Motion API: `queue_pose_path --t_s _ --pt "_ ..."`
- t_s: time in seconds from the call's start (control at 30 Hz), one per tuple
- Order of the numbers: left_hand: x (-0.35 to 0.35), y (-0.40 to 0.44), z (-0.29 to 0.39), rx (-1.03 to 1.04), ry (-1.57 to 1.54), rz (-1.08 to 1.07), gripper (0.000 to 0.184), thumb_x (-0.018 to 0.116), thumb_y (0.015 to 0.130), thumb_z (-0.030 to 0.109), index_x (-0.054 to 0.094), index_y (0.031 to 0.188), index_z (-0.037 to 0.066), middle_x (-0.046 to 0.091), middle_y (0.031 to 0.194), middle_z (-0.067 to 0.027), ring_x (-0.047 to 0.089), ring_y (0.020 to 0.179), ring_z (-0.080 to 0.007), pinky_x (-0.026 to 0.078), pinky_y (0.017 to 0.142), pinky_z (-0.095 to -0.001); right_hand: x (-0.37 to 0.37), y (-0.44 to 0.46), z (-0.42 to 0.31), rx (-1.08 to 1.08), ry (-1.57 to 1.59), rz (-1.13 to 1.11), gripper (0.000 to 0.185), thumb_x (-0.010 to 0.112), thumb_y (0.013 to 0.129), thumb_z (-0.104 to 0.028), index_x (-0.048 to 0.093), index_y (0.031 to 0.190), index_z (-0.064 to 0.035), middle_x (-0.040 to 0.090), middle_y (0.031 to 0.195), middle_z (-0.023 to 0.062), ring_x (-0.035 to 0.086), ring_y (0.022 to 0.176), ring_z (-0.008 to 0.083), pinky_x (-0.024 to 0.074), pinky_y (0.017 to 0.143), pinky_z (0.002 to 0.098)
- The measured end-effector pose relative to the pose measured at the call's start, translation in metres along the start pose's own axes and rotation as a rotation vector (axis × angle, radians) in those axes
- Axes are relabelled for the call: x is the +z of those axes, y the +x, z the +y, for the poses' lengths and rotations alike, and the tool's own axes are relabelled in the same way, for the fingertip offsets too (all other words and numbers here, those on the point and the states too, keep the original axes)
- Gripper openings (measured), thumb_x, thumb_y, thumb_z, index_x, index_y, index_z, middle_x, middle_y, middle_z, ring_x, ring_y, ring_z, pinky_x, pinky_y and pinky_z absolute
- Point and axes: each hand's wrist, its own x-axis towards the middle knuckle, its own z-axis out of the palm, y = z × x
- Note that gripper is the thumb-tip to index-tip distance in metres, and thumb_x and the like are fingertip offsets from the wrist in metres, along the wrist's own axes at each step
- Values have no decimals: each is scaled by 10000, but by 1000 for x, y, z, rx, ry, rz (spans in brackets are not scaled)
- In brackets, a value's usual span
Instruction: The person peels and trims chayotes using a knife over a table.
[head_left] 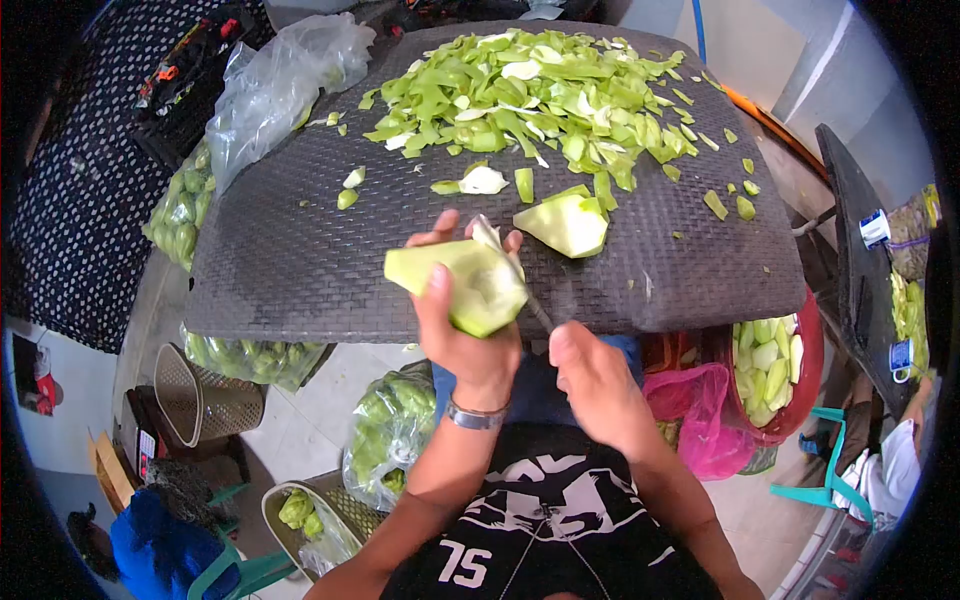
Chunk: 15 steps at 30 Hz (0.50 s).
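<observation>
My left hand (pixel 465 345) holds a pale green peeled chayote half (pixel 440 275) above the front edge of the dark woven table (pixel 300 270). A knife (pixel 538 308) is gripped in my right hand (pixel 590 375), its blade against the hollowed right side of the piece. Another peeled half (pixel 570 225) lies on the table just beyond my hands. Behind it spreads a large heap of green peelings (pixel 530 95). A white and green scrap (pixel 482 181) sits between the heap and my left hand.
A red tub (pixel 808 375) with peeled pieces stands below the table at right, beside a pink bag (pixel 712 425). Bags of green chayotes (pixel 385 425) and a beige basket (pixel 205 400) are at lower left. A person's arm (pixel 918 400) shows far right.
</observation>
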Motion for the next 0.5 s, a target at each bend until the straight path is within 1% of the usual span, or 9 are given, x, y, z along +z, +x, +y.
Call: queue_pose_path --t_s 0.07,0.1,0.17,0.2,0.3,0.33,0.4,0.43,0.5 --pt "-2 13 9 -217 -196 151 405 611 940 318 563 1224 34 646 1205 -226 600 1213 -413 440 1085 -684 -15 16 2 279 504 -285 666 346 1053 -693 549 1016 -59 537 623 65 512 427 194 422 409 330" --pt "-14 22 8 -287 -254 109 412 611 911 277 551 1229 22 627 1225 -246 602 1205 -422 426 1097 -697 -19 16 -12 338 729 -273 696 279 1063 -699 563 999 -66 418 628 -36 369 435 51 326 386 208" --pt "-29 32 11 -394 -331 96 430 604 885 248 538 1233 5 611 1238 -258 595 1211 -443 397 1115 -717 -29 23 -16 274 762 -158 700 262 1070 -687 563 982 -62 433 616 -11 394 409 80 342 378 233" --pt "-30 35 15 -419 -278 113 437 596 882 229 531 1247 -2 604 1253 -263 586 1225 -452 387 1118 -727 -32 26 -17 195 571 -34 633 322 1093 -625 570 954 -59 443 624 -15 391 433 71 335 404 237" --pt "-28 39 21 -459 -120 127 458 570 877 173 511 1287 -22 589 1290 -277 561 1266 -477 360 1126 -750 -37 26 -15 53 186 70 549 406 1105 -541 578 929 -50 454 626 -16 405 486 71 354 467 251" --pt "-27 40 22 -444 -67 103 465 561 877 156 505 1302 -27 587 1298 -281 552 1278 -485 353 1129 -752 -42 22 -18 182 284 -3 491 462 1105 -477 588 928 -36 468 627 -17 433 553 72 373 528 276" --pt "-23 42 24 -431 -18 51 473 523 891 100 485 1341 -42 583 1324 -286 525 1305 -518 347 1139 -747 -39 21 -14 183 247 -26 496 458 1105 -480 599 953 -30 509 620 25 491 561 125 405 546 315" --pt "-18 40 24 -425 0 59 463 525 919 134 489 1346 -42 595 1305 -272 560 1263 -488 398 1103 -714 -37 19 -11 187 231 -36 499 456 1105 -482 604 966 -26 530 616 47 520 565 151 422 555 334" --pt "-6 37 27 -412 36 73 454 528 975 202 496 1356 -41 620 1267 -243 631 1177 -427 499 1029 -650 -33 16 -11 -36 44 -35 472 457 1101 -478 586 986 -39 528 614 49 526 525 156 407 513 332"
